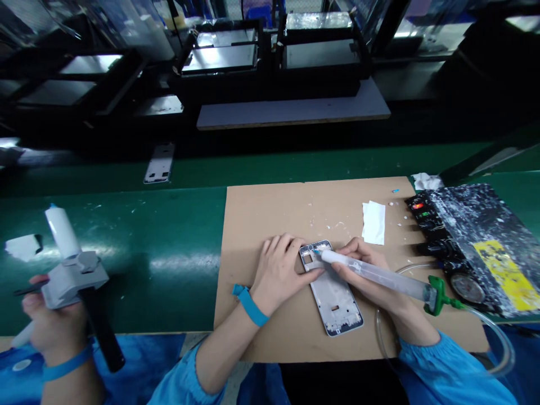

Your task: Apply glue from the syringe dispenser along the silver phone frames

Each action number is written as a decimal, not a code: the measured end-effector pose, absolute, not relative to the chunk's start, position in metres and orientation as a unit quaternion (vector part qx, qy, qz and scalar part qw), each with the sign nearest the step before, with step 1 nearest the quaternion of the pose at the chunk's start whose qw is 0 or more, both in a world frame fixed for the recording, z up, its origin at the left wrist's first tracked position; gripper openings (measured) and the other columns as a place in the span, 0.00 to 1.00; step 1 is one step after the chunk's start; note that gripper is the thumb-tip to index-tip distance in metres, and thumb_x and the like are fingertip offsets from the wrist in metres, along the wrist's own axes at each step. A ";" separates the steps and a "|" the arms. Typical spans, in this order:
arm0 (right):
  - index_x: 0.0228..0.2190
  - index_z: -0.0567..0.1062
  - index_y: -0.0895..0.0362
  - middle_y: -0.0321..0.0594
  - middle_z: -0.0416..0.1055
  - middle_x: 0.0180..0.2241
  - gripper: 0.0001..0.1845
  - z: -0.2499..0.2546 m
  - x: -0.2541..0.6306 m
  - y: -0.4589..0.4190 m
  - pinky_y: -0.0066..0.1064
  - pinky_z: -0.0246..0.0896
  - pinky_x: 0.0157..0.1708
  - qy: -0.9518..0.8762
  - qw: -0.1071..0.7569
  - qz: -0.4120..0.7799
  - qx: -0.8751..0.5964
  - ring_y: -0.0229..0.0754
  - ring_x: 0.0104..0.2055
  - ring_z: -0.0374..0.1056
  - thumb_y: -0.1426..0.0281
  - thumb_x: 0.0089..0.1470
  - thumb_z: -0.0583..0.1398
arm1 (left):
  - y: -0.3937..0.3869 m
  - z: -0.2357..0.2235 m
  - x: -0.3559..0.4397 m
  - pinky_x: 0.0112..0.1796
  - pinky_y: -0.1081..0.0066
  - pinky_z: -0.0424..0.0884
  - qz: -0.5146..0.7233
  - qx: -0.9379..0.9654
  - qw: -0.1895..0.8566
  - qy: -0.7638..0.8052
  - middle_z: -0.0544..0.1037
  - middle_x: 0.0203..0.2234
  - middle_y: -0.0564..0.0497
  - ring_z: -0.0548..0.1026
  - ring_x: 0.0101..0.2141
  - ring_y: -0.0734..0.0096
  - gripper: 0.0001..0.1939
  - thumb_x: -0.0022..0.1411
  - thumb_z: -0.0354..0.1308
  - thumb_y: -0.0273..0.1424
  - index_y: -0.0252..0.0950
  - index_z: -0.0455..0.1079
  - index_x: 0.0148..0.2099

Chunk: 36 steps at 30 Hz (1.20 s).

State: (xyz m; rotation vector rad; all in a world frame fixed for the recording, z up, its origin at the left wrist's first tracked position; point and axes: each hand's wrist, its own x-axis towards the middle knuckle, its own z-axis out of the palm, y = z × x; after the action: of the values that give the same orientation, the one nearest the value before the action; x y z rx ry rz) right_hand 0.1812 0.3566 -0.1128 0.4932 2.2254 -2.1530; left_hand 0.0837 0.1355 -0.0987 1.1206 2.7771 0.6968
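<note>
A silver phone frame (pixel 335 304) lies tilted on the brown cardboard sheet (pixel 257 202). My left hand (pixel 276 270), with a blue band at the wrist, grips its upper left edge, the thumb lying across the frame. In my right hand (pixel 369 275) is a long, clear dispensing syringe (pixel 386 274), held like a pen. Its blue tip points at the top of the frame, near a square cutout; whether it touches I cannot tell. A green cap (pixel 436 295) closes the syringe's rear end and joins a clear tube.
At right stands a white-spattered control box (pixel 476 247) with a gauge. A white paper piece (pixel 373 223) lies on the cardboard. Another phone frame (pixel 160 163) rests farther back at left. A co-worker's hand (pixel 59 326) holds a grey-and-black dispensing gun (pixel 76 278) at far left.
</note>
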 end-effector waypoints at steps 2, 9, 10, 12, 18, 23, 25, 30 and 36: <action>0.37 0.77 0.54 0.40 0.80 0.28 0.19 -0.113 0.181 0.356 0.28 0.62 0.25 0.708 0.002 -0.688 0.158 0.40 0.26 0.71 0.54 0.59 0.74 | 0.135 -0.098 0.084 0.48 0.54 0.71 0.226 0.363 0.037 0.903 0.81 0.47 0.51 0.79 0.48 0.54 0.26 0.65 0.79 0.47 0.43 0.73 0.54; 0.36 0.77 0.53 0.39 0.79 0.27 0.21 -0.114 0.181 0.357 0.28 0.61 0.24 0.714 0.000 -0.682 0.159 0.39 0.25 0.69 0.52 0.59 0.74 | 0.136 -0.097 0.084 0.48 0.55 0.70 0.234 0.362 0.046 0.901 0.80 0.46 0.51 0.78 0.48 0.55 0.26 0.65 0.80 0.47 0.42 0.74 0.54; 0.36 0.77 0.53 0.39 0.79 0.28 0.21 -0.113 0.181 0.357 0.29 0.62 0.25 0.714 0.000 -0.682 0.159 0.39 0.26 0.70 0.51 0.59 0.74 | 0.136 -0.096 0.084 0.48 0.55 0.70 0.233 0.360 0.048 0.902 0.81 0.46 0.51 0.78 0.48 0.55 0.26 0.65 0.80 0.48 0.41 0.74 0.54; 0.36 0.77 0.53 0.40 0.79 0.28 0.23 -0.112 0.180 0.356 0.29 0.62 0.25 0.713 0.002 -0.684 0.156 0.40 0.26 0.71 0.49 0.59 0.74 | 0.136 -0.096 0.084 0.48 0.55 0.70 0.231 0.357 0.053 0.904 0.81 0.46 0.51 0.78 0.48 0.55 0.26 0.65 0.79 0.48 0.42 0.74 0.53; 0.36 0.76 0.53 0.38 0.79 0.28 0.23 -0.112 0.179 0.356 0.28 0.64 0.25 0.702 0.004 -0.696 0.149 0.41 0.27 0.73 0.49 0.59 0.75 | 0.136 -0.095 0.082 0.50 0.55 0.70 0.230 0.351 0.068 0.905 0.81 0.47 0.51 0.78 0.49 0.55 0.26 0.65 0.79 0.49 0.42 0.75 0.54; 0.37 0.77 0.53 0.38 0.80 0.29 0.22 -0.115 0.179 0.356 0.28 0.63 0.25 0.699 0.006 -0.699 0.150 0.40 0.27 0.73 0.51 0.59 0.75 | 0.136 -0.095 0.082 0.50 0.55 0.71 0.233 0.344 0.075 0.907 0.81 0.47 0.51 0.78 0.49 0.55 0.25 0.65 0.79 0.49 0.43 0.74 0.54; 0.37 0.77 0.54 0.38 0.79 0.28 0.22 -0.115 0.179 0.356 0.28 0.62 0.25 0.700 0.007 -0.699 0.147 0.40 0.27 0.72 0.51 0.59 0.75 | 0.135 -0.094 0.082 0.50 0.55 0.71 0.233 0.343 0.079 0.907 0.81 0.47 0.51 0.78 0.50 0.55 0.25 0.65 0.79 0.49 0.43 0.74 0.54; 0.36 0.78 0.54 0.40 0.80 0.29 0.22 -0.114 0.178 0.355 0.29 0.63 0.26 0.702 0.004 -0.697 0.144 0.40 0.27 0.71 0.50 0.59 0.74 | 0.135 -0.094 0.082 0.51 0.55 0.72 0.231 0.339 0.079 0.909 0.81 0.48 0.52 0.78 0.50 0.56 0.26 0.64 0.80 0.48 0.44 0.74 0.54; 0.37 0.78 0.53 0.41 0.80 0.31 0.24 -0.118 0.178 0.355 0.30 0.63 0.25 0.709 0.000 -0.691 0.141 0.41 0.28 0.70 0.46 0.59 0.73 | 0.133 -0.097 0.081 0.51 0.54 0.73 0.239 0.339 0.071 0.907 0.82 0.48 0.50 0.79 0.49 0.55 0.24 0.65 0.78 0.49 0.45 0.75 0.54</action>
State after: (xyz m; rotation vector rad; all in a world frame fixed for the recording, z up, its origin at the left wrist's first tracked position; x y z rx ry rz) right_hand 0.1781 0.3548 -0.1182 0.4443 2.2274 -2.1717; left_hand 0.0812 0.1331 -0.0967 1.0210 2.7279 0.7190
